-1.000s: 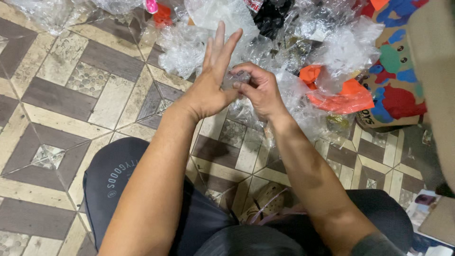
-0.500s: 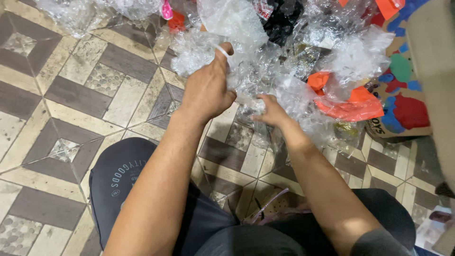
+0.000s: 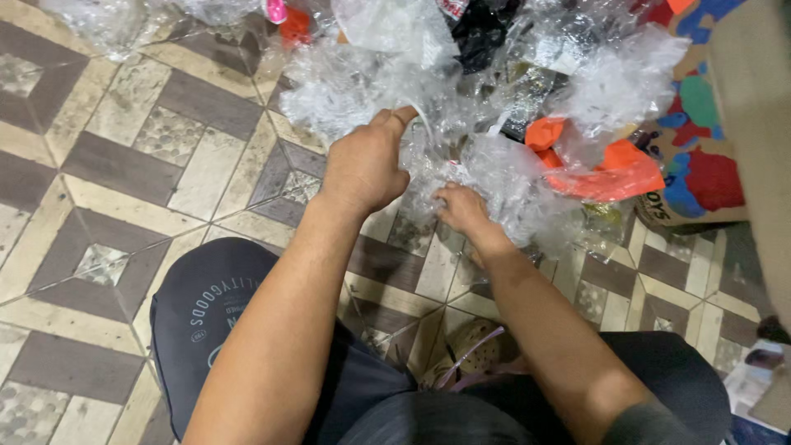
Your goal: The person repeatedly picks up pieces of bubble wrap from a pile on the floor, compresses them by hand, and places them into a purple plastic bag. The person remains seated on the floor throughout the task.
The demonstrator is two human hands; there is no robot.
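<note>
Right against both hands [image 3: 362, 165]: clear plastic wrap [image 3: 486, 177]

my left hand [image 3: 362, 165] is closed in a grip on the crinkled clear plastic wrap [image 3: 362, 86], thumb up. my right hand [image 3: 463, 210] digs its fingers into the same heap. an orange bag [image 3: 614, 173] lies just beside it on the patterned tile floor [image 3: 124, 148].

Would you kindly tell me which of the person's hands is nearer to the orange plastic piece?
Right. The right hand lies just left of the orange plastic piece; the left hand sits farther left.
</note>
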